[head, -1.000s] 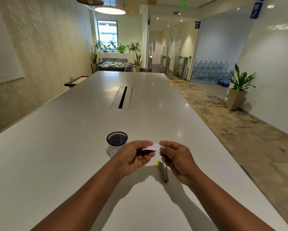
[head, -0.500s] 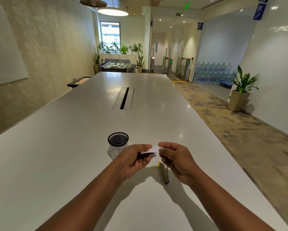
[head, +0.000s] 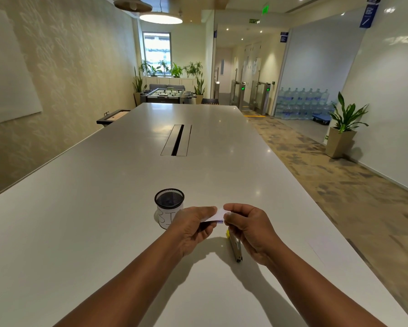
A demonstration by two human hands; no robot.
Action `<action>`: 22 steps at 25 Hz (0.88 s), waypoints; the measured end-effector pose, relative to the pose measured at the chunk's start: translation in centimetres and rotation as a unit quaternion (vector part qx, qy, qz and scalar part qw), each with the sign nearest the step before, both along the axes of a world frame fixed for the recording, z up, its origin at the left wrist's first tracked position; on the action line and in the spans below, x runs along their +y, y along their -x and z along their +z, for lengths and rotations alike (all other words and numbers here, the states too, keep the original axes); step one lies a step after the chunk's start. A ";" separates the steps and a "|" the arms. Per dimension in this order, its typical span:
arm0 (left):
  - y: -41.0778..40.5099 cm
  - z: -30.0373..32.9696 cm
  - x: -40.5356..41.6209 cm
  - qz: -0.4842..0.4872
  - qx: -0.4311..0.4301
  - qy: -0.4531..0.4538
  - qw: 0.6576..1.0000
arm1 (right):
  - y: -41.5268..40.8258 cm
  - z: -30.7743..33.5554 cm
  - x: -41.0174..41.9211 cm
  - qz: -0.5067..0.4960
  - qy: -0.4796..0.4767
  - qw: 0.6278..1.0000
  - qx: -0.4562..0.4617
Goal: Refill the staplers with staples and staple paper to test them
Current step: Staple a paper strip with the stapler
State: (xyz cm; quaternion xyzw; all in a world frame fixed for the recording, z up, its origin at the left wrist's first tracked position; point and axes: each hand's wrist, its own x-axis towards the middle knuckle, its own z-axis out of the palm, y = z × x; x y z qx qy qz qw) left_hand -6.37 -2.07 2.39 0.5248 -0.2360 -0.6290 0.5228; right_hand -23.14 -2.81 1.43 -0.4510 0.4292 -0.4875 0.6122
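Both hands hold one small white box (head: 218, 214) above the white worktop (head: 104, 208) — the left hand (head: 193, 228) pinching its left end, the right hand (head: 250, 228) its right. A yellow-tipped stapler (head: 235, 247) lies on the worktop under the right hand — a black mesh cup (head: 169, 204) stands beside the left.

office premises: long white conference table (head: 127, 185) with central cable hatch (head: 176, 140), wall whiteboard (head: 7, 74), access turnstiles (head: 250, 95), stacked water bottles (head: 302, 102), exit sign (head: 254, 21).
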 end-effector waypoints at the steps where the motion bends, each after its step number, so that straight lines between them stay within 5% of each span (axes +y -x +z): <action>1: -0.1 0.1 0.1 -0.010 -0.002 0.008 1.000 | 0.0 0.1 0.0 -0.004 0.000 1.000 -0.001; 22: 0.0 -0.2 -0.6 0.011 -0.041 0.027 0.999 | -0.1 0.2 0.1 -0.002 -0.008 1.000 -0.005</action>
